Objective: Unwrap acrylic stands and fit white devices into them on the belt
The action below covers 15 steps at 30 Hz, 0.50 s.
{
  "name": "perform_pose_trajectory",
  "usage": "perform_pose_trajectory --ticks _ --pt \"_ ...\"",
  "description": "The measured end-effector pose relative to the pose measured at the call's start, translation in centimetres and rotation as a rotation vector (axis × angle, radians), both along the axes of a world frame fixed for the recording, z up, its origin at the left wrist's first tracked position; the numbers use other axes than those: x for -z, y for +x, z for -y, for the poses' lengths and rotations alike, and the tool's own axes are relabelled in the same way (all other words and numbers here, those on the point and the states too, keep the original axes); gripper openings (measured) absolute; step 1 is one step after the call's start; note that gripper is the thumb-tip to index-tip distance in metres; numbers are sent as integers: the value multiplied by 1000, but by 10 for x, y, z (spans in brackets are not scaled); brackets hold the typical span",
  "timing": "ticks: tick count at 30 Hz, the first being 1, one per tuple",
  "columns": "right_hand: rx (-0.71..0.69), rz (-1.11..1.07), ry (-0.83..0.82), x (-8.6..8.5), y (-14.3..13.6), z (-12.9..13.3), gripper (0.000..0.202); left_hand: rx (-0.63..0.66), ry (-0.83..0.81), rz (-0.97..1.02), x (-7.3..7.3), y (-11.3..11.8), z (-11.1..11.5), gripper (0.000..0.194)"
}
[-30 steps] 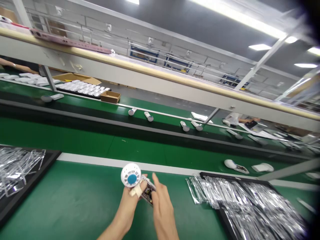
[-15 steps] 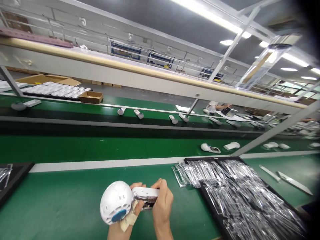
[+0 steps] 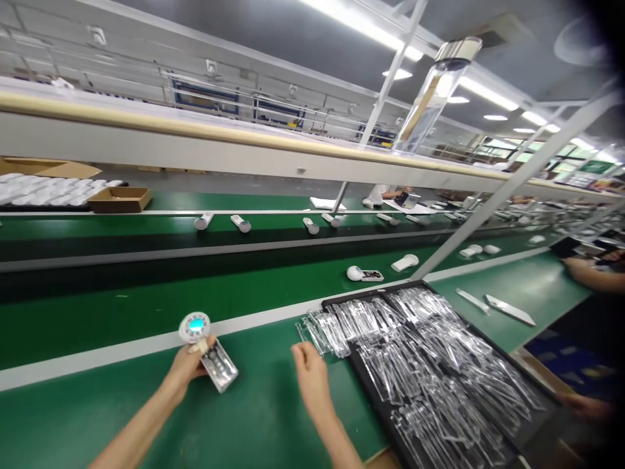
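Note:
My left hand [image 3: 188, 365] is closed around the neck of a white handheld device [image 3: 194, 327]. The device has a round, vented head with a bright blue centre, and its open handle shows inner parts. A strip of tape or cover is wrapped on a left-hand finger. My right hand [image 3: 310, 371] hovers over the green bench with curled fingers pressed together; anything between them is hidden. Just beyond its fingertips lie thin clear plastic frames [image 3: 322, 332], spilling over the left edge of a black tray [image 3: 364, 371] heaped with more.
Past a white rail, a green conveyor [image 3: 122, 299] carries several similar white devices, one an opened device [image 3: 364, 273]. A pale flat strip [image 3: 510, 309] lies right of the tray. A slanted post [image 3: 488, 195] rises behind it. Another person's arm [image 3: 590, 273] shows at far right.
My hands have parted: the right one let go of the device's handle and moved beside the clear frames. My left hand carried the device left and farther forward. The view turned right.

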State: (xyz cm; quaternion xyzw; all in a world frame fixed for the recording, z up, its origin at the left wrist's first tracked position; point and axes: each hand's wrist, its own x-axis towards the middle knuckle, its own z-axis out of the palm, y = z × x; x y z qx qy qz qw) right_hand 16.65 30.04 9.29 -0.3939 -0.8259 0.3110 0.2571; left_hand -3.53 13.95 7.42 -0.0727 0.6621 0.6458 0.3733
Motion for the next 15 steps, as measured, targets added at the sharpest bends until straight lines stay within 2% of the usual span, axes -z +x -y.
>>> perform_pose_trajectory --ticks 3,6,10,13,15 --pt "106 87 94 -2 33 -62 39 -110 -77 -60 4 -62 -10 32" --pt "176 217 186 6 50 -104 34 -244 -174 -96 4 -118 -14 21" --pt "214 414 257 23 47 -123 27 -319 -346 -82 9 -166 -3 23" --pt "205 522 282 31 40 -126 31 -299 -463 -36 10 -183 6 31" --pt "193 564 293 36 37 -128 33 -301 -517 -84 2 -186 11 37"
